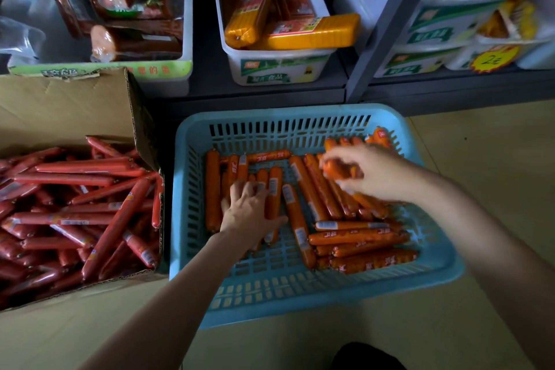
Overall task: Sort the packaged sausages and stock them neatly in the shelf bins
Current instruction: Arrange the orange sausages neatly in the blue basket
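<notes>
A light blue plastic basket (192, 189) on the floor holds several orange packaged sausages (303, 183), some lying in a row at the left, others piled at the right. My left hand (249, 213) lies over the left row, fingers spread on the sausages. My right hand (366, 171), blurred, grips an orange sausage (336, 167) above the right-hand pile. On the left, an open cardboard box (75, 105) is full of red packaged sausages (78, 207).
On the low shelf behind stand a white bin (279, 63) with yellow sausage packs, a bin (168, 69) of dark vacuum-packed sausages at the left, and stacked white tubs (435, 33) at the right past a grey shelf post (387, 24). Beige floor lies right of the basket.
</notes>
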Demonstrator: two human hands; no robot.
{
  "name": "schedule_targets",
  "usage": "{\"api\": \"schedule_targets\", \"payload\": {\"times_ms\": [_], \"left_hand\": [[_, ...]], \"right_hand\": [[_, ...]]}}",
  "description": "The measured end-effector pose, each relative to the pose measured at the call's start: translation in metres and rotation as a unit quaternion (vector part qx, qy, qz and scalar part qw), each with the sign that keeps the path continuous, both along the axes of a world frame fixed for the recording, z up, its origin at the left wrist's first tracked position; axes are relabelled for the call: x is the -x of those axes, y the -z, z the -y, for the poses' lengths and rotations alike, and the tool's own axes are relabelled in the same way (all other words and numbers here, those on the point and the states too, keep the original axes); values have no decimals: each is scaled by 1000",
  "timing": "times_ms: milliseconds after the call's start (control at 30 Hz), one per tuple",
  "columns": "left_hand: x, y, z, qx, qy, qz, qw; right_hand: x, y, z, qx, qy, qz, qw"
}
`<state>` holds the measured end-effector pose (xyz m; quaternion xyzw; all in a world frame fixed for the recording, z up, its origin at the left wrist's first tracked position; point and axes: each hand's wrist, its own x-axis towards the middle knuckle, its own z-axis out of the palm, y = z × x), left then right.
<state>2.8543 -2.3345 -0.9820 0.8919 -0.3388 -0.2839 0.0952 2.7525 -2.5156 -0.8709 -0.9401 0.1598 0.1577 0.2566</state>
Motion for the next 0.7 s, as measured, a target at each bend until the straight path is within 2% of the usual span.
{"api": "schedule_targets", "payload": {"times_ms": [100,167,300,433,533,633,700], "left_hand": [[1,1,2,-18,18,-2,1000],[1,2,1,-18,19,1,1000],[-2,5,-5,-21,15,33,999],[-5,11,-12,-36,24,71,997],[-5,15,-15,-38,38,54,997],[-9,13,-20,-36,42,26,998],[-13,13,-24,-25,46,25,998]], "right_hand": [[26,12,-7,41,-76,-182,979],[38,26,-7,41,-55,-208,976],[37,44,2,-8,57,-110,992],[8,69,-20,-70,80,-35,994],[-14,99,-40,-22,63,-32,997],[-25,128,-59,87,72,-60,992],[-24,141,-67,116,103,-31,987]]}}
